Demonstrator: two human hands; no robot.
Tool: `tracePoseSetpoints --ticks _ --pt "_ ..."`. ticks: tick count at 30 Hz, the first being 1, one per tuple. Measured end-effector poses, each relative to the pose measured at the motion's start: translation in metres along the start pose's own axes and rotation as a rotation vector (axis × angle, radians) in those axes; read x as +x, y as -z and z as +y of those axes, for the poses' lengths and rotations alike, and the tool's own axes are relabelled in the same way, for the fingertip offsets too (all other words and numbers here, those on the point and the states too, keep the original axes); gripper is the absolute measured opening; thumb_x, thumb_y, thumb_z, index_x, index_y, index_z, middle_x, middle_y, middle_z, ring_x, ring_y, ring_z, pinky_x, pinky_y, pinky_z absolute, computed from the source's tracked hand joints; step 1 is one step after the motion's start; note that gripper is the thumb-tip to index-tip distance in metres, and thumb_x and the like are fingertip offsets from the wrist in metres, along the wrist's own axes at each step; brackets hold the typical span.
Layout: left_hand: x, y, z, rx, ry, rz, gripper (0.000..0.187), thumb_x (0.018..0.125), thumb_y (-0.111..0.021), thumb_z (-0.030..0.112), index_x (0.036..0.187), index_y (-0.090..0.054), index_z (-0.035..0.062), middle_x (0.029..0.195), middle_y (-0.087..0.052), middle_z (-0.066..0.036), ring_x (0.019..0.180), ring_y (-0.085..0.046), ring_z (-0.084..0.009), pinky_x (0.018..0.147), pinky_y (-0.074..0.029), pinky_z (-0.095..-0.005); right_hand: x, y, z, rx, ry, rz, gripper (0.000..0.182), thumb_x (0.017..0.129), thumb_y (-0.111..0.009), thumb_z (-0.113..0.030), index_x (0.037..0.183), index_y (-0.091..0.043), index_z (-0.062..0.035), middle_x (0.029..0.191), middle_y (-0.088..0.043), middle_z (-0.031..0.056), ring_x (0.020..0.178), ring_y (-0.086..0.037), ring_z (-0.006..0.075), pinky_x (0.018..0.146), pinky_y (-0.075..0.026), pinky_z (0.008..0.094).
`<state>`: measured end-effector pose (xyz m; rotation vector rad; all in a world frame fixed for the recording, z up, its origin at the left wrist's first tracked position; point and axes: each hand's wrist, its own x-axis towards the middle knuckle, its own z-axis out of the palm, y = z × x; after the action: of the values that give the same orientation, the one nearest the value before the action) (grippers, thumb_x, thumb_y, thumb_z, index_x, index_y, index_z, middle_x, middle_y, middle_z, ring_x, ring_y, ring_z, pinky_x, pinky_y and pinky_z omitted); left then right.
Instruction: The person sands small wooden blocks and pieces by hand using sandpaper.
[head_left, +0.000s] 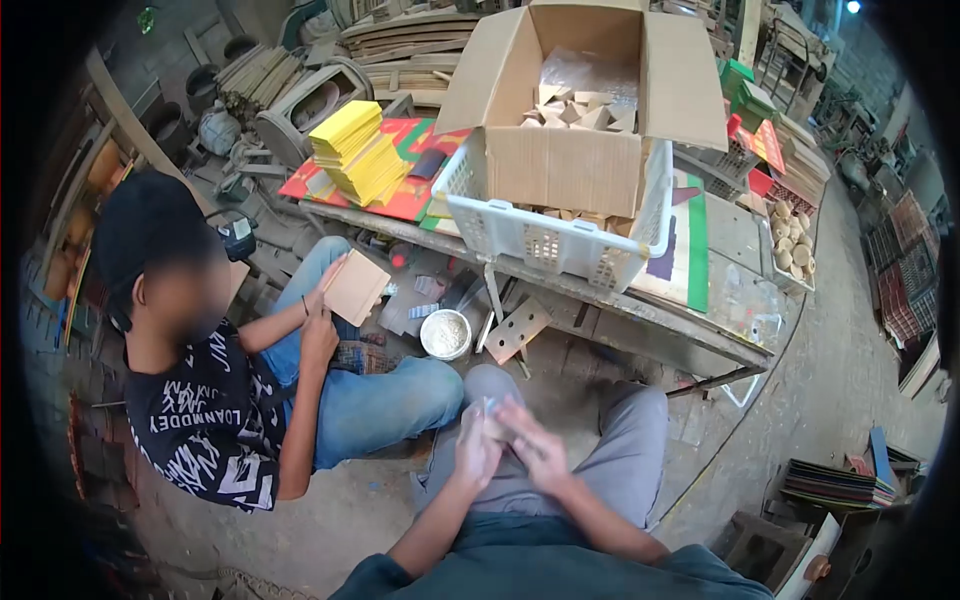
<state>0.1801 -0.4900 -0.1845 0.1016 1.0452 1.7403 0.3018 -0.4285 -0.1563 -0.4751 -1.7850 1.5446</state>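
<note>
My left hand [477,452] is closed round a small pale wooden block [495,428] above my lap, and most of the block is hidden by my fingers. Over its top, my right hand [537,447] presses with bent fingers, blurred by motion. Whatever is under the right fingers cannot be made out. A bit of something light bluish [490,405] shows at the left fingertips. Both hands are close together, over my grey trousers [620,450].
On my left a seated person holds a flat wooden board [356,288]. A white bucket [445,334] and a board with holes [518,330] stand ahead. On the bench are a cardboard box [560,165] of wooden blocks, a white crate [560,245] and yellow stacks [358,155].
</note>
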Motion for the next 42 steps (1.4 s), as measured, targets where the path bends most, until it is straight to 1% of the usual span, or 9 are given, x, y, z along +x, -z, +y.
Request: tracePoseSetpoints --ticks 6,12,16,22,24,26,30,35,42 --pt "-0.035 0.021 0.001 -0.545 0.599 0.169 0.048 0.093 -0.029 0.045 0.110 -0.057 0.0101 0.093 -0.062 -0.011 0.081 -0.062 -0.0186 0.071 -0.052 -0.0322 -0.035 -0.011 -0.059 -0.083 0.176 -0.307 0.043 0.089 -0.051 -0.004 0.132 -0.048 -0.0014 0.136 -0.049 0.0136 0.136 -0.033 0.0327 0.112 -0.008 0.0539" --pt "-0.012 -0.043 0.039 -0.554 0.671 -0.451 0.048 0.090 -0.030 0.044 0.095 -0.062 0.0082 0.071 -0.062 -0.005 0.052 -0.057 -0.0146 0.042 -0.045 -0.0246 0.023 0.052 -0.078 -0.242 0.280 -0.099 0.047 0.081 -0.054 0.002 0.128 -0.052 -0.0006 0.131 -0.052 0.0187 0.130 -0.041 0.0355 0.112 -0.013 0.0513" --pt "0.018 -0.146 0.058 -0.253 0.598 0.301 0.049 0.091 -0.026 0.042 0.097 -0.061 0.0075 0.082 -0.064 -0.007 0.053 -0.058 -0.0177 0.041 -0.044 -0.0265 0.056 0.087 -0.066 -0.333 0.390 -0.353 0.034 0.083 -0.058 -0.008 0.116 -0.063 -0.0041 0.123 -0.060 0.0111 0.129 -0.043 0.0318 0.112 -0.016 0.0485" --pt "0.030 -0.160 0.083 -0.887 0.768 -0.734 0.046 0.089 -0.033 0.038 0.103 -0.059 0.0025 0.081 -0.063 -0.010 0.074 -0.062 -0.0205 0.066 -0.051 -0.0324 0.110 0.131 -0.106 -0.632 0.173 -0.067 0.030 0.076 -0.069 -0.015 0.106 -0.069 -0.0118 0.116 -0.065 0.0061 0.125 -0.048 0.0310 0.113 -0.013 0.0503" --pt "0.012 -0.228 0.120 -0.308 0.552 0.409 0.045 0.093 -0.025 0.036 0.093 -0.060 0.0072 0.076 -0.060 -0.006 0.051 -0.053 -0.0159 0.040 -0.040 -0.0282 0.118 0.125 -0.150 -0.554 0.369 -0.264 0.032 0.076 -0.069 -0.017 0.108 -0.068 -0.0118 0.117 -0.064 0.0067 0.124 -0.049 0.0304 0.112 -0.014 0.0518" --pt "-0.007 -0.248 0.146 -0.262 0.524 0.380 0.043 0.092 -0.027 0.034 0.096 -0.060 0.0061 0.071 -0.057 -0.005 0.043 -0.044 -0.0140 0.033 -0.030 -0.0258 0.134 0.122 -0.202 -0.499 0.336 -0.422 0.032 0.077 -0.069 -0.019 0.109 -0.067 -0.0134 0.118 -0.063 0.0070 0.124 -0.050 0.0296 0.112 -0.013 0.0541" --pt "-0.052 -0.260 0.207 -0.093 0.399 -0.250 0.039 0.087 -0.037 0.027 0.108 -0.054 -0.0010 0.080 -0.057 -0.008 0.055 -0.053 -0.0173 0.047 -0.042 -0.0279 0.175 0.164 -0.251 -0.790 0.047 -0.129 0.039 0.069 -0.063 -0.005 0.107 -0.068 -0.0126 0.122 -0.061 0.0079 0.126 -0.047 0.0314 0.107 -0.021 0.0598" --pt "-0.067 -0.301 0.212 0.730 -0.396 -0.014 0.047 0.085 -0.034 0.024 0.124 -0.044 -0.0011 0.112 -0.055 -0.013 0.103 -0.054 -0.0203 0.089 -0.043 -0.0291 0.196 0.146 -0.342 -0.445 0.300 -0.519 0.044 0.074 -0.060 -0.002 0.117 -0.062 -0.0045 0.122 -0.061 0.0092 0.125 -0.049 0.0302 0.110 -0.023 0.0505" --pt "-0.094 -0.313 0.209 0.120 -0.252 0.207 0.047 0.088 -0.032 0.016 0.130 -0.039 -0.0009 0.123 -0.049 -0.019 0.114 -0.050 -0.0230 0.098 -0.039 -0.0342 0.196 0.149 -0.296 -0.455 0.370 -0.228 0.048 0.071 -0.057 0.010 0.116 -0.062 -0.0031 0.123 -0.061 0.0110 0.124 -0.050 0.0318 0.110 -0.021 0.0488"
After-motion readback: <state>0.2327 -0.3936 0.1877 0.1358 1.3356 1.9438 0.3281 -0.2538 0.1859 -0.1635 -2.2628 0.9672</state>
